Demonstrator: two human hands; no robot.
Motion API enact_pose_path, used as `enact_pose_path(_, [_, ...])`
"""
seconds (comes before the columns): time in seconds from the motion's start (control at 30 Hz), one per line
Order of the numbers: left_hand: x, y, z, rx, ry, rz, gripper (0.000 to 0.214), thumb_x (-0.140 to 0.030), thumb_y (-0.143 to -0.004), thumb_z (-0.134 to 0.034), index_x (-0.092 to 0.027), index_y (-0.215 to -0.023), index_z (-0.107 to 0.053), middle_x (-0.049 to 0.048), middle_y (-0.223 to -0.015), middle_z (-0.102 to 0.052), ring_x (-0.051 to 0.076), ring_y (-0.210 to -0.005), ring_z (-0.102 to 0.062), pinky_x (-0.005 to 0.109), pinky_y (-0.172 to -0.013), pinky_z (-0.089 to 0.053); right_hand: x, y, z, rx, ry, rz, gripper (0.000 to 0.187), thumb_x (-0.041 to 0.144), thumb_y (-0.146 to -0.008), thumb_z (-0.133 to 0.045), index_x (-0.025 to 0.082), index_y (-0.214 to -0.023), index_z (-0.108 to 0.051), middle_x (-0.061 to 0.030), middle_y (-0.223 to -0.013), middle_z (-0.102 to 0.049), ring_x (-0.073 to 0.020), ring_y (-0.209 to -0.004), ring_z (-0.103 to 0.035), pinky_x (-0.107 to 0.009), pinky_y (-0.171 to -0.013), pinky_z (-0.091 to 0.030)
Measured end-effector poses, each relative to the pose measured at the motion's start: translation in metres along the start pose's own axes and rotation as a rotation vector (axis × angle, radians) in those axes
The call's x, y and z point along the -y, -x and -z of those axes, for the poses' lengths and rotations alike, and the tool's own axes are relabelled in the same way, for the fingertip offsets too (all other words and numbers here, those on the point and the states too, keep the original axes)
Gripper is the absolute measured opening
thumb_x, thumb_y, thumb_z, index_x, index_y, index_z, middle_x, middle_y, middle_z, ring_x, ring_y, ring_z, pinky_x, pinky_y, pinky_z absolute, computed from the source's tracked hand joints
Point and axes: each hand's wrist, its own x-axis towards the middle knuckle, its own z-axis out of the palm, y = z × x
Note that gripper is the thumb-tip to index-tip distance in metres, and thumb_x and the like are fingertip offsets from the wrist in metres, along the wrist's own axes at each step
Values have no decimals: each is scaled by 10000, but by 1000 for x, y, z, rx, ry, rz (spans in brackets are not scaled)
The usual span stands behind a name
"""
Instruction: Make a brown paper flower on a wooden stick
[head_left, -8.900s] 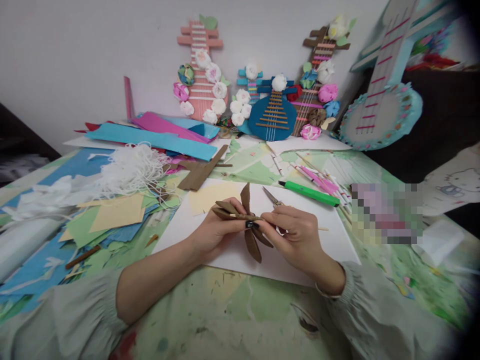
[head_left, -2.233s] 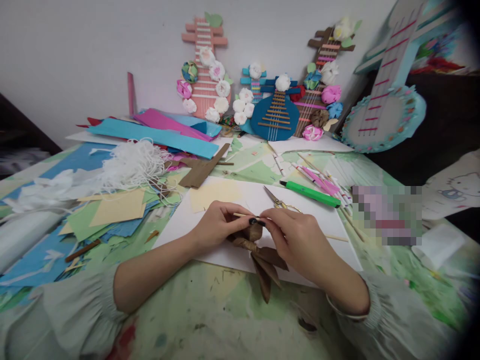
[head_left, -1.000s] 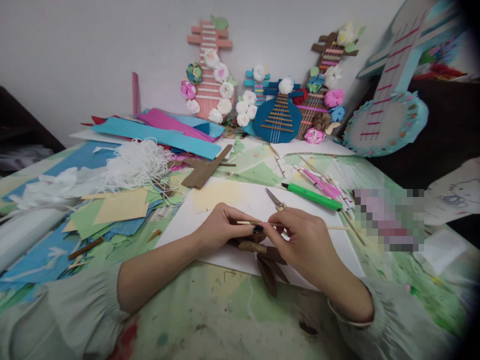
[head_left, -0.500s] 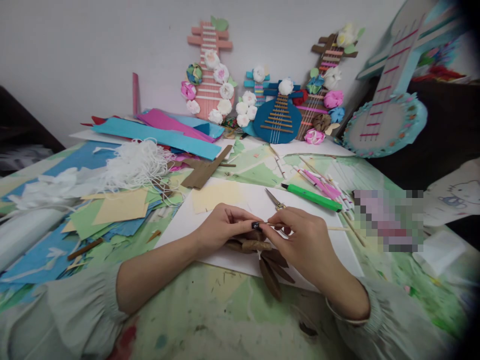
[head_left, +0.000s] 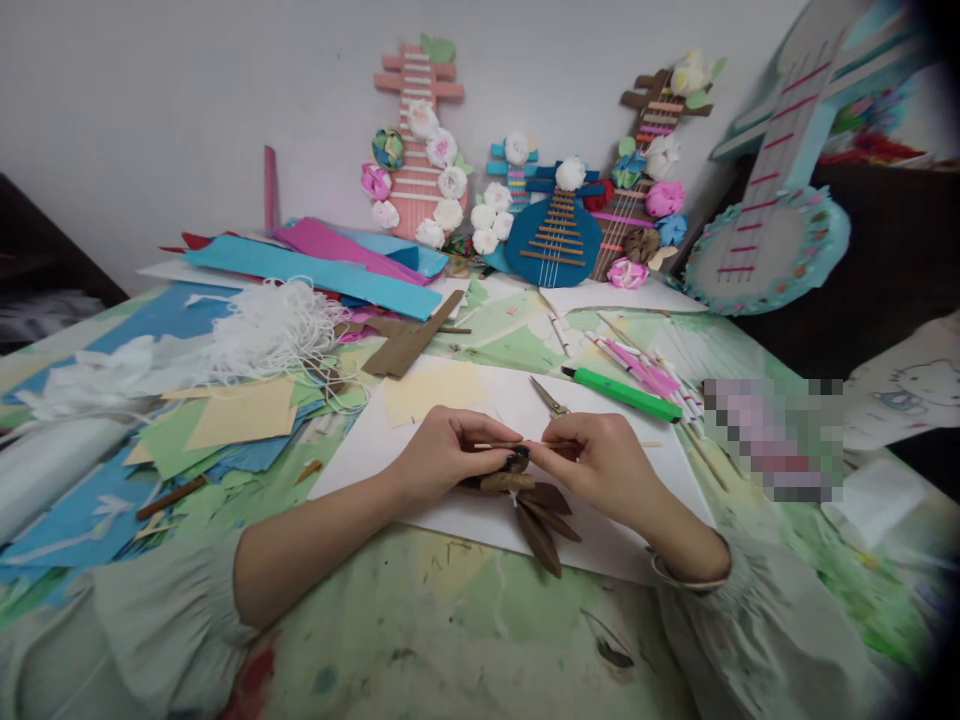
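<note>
Fingertips of my left hand and my right hand meet over a sheet of white paper. Both pinch a thin wooden stick lying level between them; its left tip shows between my left thumb and fingers, and the other end juts out past my right hand. Just below my fingertips lies a brown paper piece with several leaf-shaped petals and a rolled band, partly hidden by my left hand. Scissors lie beyond my right fingers, handles partly covered.
A green utility knife lies past the scissors. Paper scraps and tangled white string lie at left. Rolled paper sticks are at right. Flower-trimmed paper instruments, including a blue one, lean on the wall.
The wooden stick has shifted left, so its left tip now shows at my left hand and less sticks out on the right. My right hand has moved slightly left.
</note>
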Motion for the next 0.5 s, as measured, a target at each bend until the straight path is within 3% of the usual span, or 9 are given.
enact_pose_path(0.33, [0,0,1,14,-1,8,202,-232,-699,-693,-139,-874,-734,70,-831,-739,162,-733,-691,202,-634,-544,-3,0,-1,-39,-114,-11,246,390,-758,-625,174,-650,-670,-19,-621,-628,-119,-573,-512,-240,-535,-322])
enact_pose_path(0.5, [-1,0,1,-12,-58,-21,214,-256,-709,-683,-131,-877,-726,81,-857,-737,189,-781,-695,239,-680,-558,-4,-2,-1,-11,-82,68,237,322,-827,-537,174,-701,-672,-23,-659,-631,-123,-616,-527,-243,-571,-349])
